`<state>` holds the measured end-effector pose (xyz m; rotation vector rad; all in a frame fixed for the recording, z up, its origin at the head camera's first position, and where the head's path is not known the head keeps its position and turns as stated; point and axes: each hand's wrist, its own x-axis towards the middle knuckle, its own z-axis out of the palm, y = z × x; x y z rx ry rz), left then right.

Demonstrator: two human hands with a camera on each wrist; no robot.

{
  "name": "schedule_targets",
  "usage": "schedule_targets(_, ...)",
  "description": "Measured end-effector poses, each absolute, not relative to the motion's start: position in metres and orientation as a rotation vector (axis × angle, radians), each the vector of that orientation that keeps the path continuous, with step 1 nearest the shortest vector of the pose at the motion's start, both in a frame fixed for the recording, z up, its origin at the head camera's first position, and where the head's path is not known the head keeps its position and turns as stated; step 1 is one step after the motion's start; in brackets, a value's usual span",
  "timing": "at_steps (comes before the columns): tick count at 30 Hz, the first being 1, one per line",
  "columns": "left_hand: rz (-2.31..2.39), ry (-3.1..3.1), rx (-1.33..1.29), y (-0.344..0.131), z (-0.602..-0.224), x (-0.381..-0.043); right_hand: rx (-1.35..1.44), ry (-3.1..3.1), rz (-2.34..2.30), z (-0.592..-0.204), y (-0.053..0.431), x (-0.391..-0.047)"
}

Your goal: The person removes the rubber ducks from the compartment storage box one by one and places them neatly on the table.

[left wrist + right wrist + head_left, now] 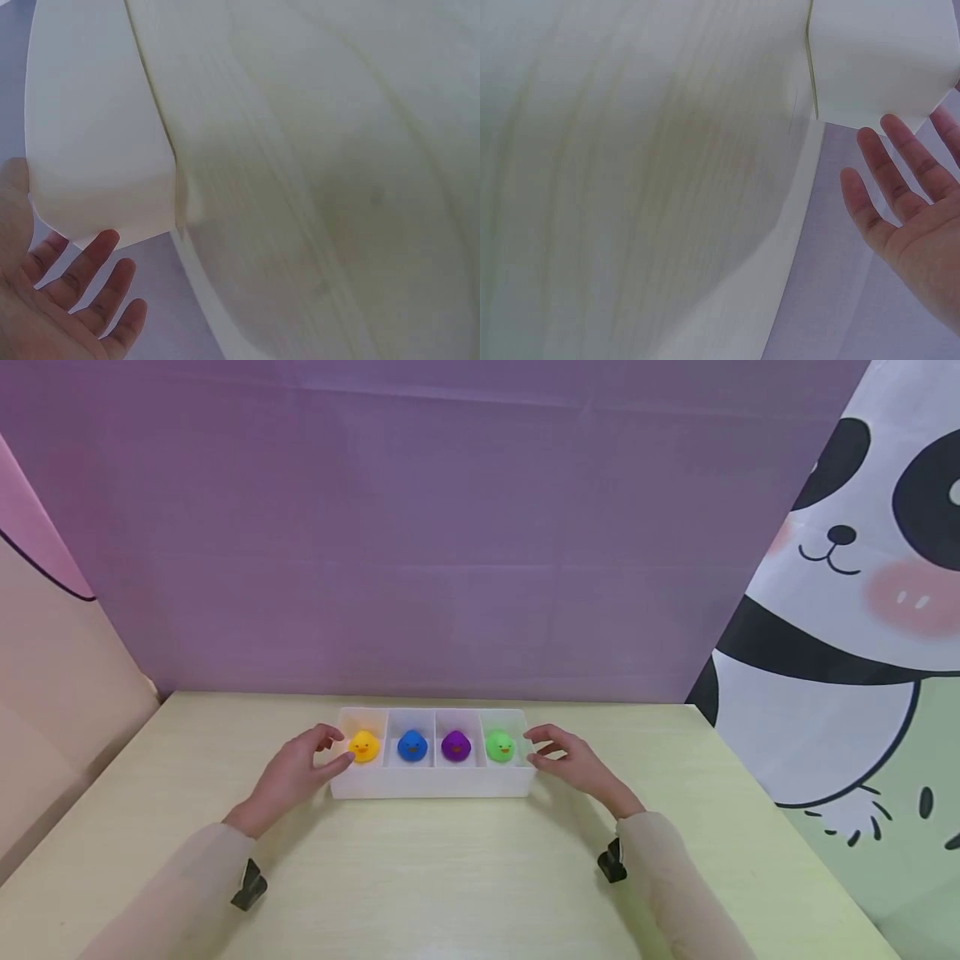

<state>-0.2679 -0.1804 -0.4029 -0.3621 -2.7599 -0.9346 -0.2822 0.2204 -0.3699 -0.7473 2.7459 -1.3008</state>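
Note:
A white divided tray [430, 783] stands on the table, with one small toy duck in each compartment. From left to right they are a yellow duck [363, 746], a blue duck [412, 746], a purple duck [456, 746] and a green duck [499, 746]. My left hand [296, 768] is at the tray's left end, thumb and fingers loosely spread around the corner. At the opposite end is my right hand [573, 764], its fingers also spread. Both wrist views show relaxed fingers [94, 259] close to the white end walls [885, 90]; firm contact is hard to make out.
The pale wooden table [435, 877] runs back to a purple cloth backdrop [450, 543]. A panda picture [825, 727] covers the right wall, and a pale wall [60, 693] borders the left. Black wrist straps [250, 885] show below both sleeves.

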Motion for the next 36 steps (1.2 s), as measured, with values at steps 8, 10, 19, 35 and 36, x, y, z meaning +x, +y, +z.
schedule_targets(8, -0.942, -2.757, -0.37, -0.167, -0.404, -0.268, -0.722, 2.769, -1.256, -0.361, 0.23, -0.274)
schedule_targets(10, -0.961, -2.765, -0.369, -0.164, -0.403, -0.268, -0.729, 2.762, -1.261, -0.361, 0.232, -0.273)
schedule_targets(19, -0.969, -2.762, -0.386, -0.153, -0.403, -0.27, -0.771, 2.741, -1.292, -0.388, 0.259, -0.296)
schedule_targets(35, -0.96, -2.775, -0.382, -0.139, -0.4, -0.27, -0.76, 2.74, -1.292, -0.39, 0.275, -0.299)
schedule_targets(36, -0.96, -2.772, -0.384, -0.139, -0.4, -0.27, -0.762, 2.74, -1.288, -0.39, 0.275, -0.299)
